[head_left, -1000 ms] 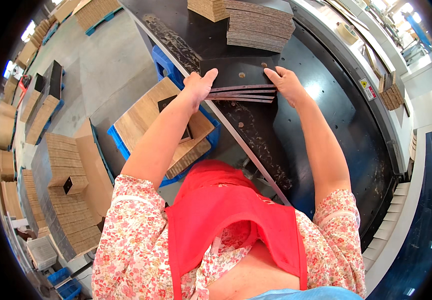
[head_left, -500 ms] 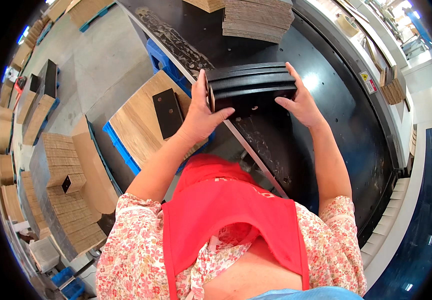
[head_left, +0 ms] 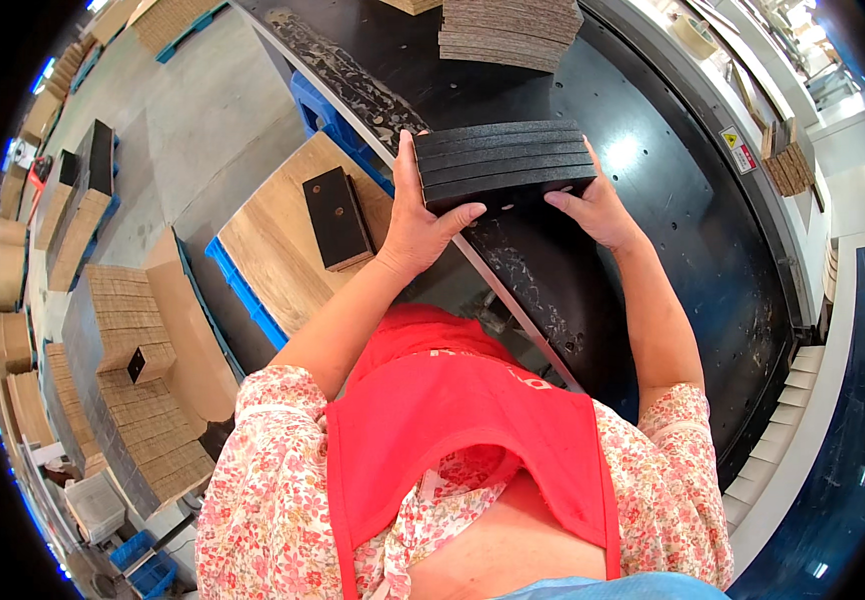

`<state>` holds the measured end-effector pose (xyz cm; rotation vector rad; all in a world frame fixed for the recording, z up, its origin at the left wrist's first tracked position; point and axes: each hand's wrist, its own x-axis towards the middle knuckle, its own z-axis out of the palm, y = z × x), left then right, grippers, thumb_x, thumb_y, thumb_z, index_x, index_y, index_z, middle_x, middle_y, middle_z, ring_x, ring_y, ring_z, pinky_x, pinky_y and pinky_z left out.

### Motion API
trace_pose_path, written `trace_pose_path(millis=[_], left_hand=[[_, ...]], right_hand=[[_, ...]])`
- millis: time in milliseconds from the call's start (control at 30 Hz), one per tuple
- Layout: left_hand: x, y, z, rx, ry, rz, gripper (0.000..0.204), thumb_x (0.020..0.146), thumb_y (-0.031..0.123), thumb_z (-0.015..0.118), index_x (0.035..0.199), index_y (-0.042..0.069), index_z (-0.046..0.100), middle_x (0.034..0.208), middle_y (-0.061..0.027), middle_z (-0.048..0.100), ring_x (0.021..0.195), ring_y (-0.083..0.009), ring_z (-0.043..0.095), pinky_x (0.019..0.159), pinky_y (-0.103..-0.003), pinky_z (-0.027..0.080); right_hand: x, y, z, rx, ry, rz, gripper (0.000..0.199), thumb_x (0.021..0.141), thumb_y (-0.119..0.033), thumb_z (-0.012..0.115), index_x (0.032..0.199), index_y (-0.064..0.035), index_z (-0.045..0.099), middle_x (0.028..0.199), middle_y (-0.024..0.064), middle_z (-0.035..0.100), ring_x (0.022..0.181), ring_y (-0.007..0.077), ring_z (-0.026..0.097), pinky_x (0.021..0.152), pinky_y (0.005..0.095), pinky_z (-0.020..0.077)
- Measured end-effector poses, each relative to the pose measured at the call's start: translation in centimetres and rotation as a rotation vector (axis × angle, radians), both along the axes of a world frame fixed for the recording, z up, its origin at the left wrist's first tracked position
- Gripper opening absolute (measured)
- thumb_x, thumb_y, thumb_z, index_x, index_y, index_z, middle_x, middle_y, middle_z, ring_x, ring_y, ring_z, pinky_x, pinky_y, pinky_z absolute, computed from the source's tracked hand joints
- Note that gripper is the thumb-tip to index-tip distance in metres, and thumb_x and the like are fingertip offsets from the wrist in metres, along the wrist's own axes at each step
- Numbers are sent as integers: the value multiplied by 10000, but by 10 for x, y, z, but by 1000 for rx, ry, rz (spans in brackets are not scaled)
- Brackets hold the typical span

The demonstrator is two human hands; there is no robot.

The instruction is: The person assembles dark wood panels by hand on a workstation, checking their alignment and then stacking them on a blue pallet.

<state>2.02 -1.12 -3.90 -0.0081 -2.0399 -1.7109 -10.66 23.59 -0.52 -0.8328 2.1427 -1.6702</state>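
Between both hands I hold a short stack of black boards (head_left: 503, 158), their long edges facing up and lying even. My left hand (head_left: 421, 215) grips the left end, its thumb on the near face. At the other end my right hand (head_left: 598, 205) is closed in the same way, thumb along the lower near edge. The stack is over the black machine table (head_left: 653, 260); whether it touches the surface cannot be seen. Left of it, another black board with small holes (head_left: 338, 220) lies on top of a small pile on a wooden panel (head_left: 263, 250).
A pile of brown boards (head_left: 508, 32) stands at the far side of the table. Blue pallet parts (head_left: 243, 290) show under the wooden panel. To the left is an open carton (head_left: 193, 330) beside rows of stacked boards (head_left: 148, 420). More boards (head_left: 788, 158) stand at the right.
The boards in my hands have come together, their edges now lining up evenly where they were staggered. Both hands keep their hold at the ends; the view has shifted slightly.
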Motion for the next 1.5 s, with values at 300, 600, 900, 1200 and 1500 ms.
trace_pose_path(millis=[300,600,900,1200,1500], left_hand=[[6,1,11,-142,88,217,1054,712,163,903,1508,-20,236,1388,-165,464,1284,-259,464,1105,-358,364],[118,3,19,785,28,527,853,896,239,781,1503,15,225,1342,-83,505,1199,-162,497,1063,-330,402],[134,-36,-42,1263,-5,548,787,906,329,762,1438,35,263,1379,-135,482,1266,-204,472,1093,-369,382],[99,-54,-99,1551,-212,545,784,903,340,760,1405,-30,284,1389,-174,482,1251,-233,482,1081,-386,385],[75,-71,-119,1570,-449,586,759,893,383,760,1347,-80,366,1370,-197,504,1253,-249,483,1074,-394,386]], right_hand=[[-1,-5,11,-30,-54,11,871,791,70,717,1540,4,278,1182,40,598,1021,123,566,954,282,460],[25,-146,72,50,-87,443,533,866,-113,734,1338,60,559,1193,77,658,1086,135,598,983,292,463],[3,-321,36,667,-185,894,497,846,-292,790,1205,20,643,1076,56,678,976,128,608,912,286,472],[-16,-400,-23,933,-240,935,567,809,-324,791,1262,-25,632,1123,61,672,1066,172,594,990,323,426],[-37,-423,-57,947,-300,906,663,785,-345,802,1318,-6,603,1179,97,675,1098,192,603,1001,332,431]])
